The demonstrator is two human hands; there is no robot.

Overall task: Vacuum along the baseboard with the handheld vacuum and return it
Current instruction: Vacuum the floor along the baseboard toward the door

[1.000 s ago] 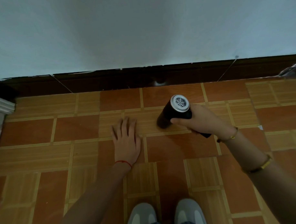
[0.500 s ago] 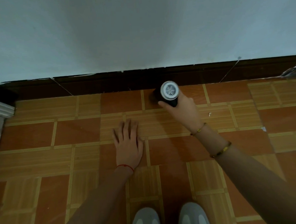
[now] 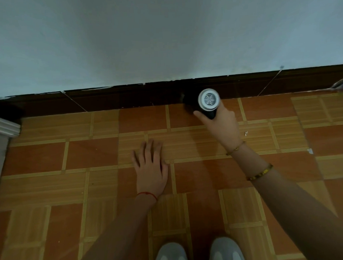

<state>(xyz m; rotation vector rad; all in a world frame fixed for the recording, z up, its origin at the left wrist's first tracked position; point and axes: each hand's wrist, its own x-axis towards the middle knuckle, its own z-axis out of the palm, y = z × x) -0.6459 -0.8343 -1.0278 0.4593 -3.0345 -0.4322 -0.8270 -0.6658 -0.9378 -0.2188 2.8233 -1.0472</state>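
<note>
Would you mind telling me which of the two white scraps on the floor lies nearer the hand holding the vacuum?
The smaller white scrap, just right of the right hand; the larger scrap lies farther right.

A pale wall is filling the upper part of the view, dimmer toward its middle. Below it, a floor of orange-brown and striped yellow tiles is spreading toward the camera, faintly reflecting light. White trim is jutting in at the left edge. Two small white scraps are lying on the tiles at right, well apart.
</note>
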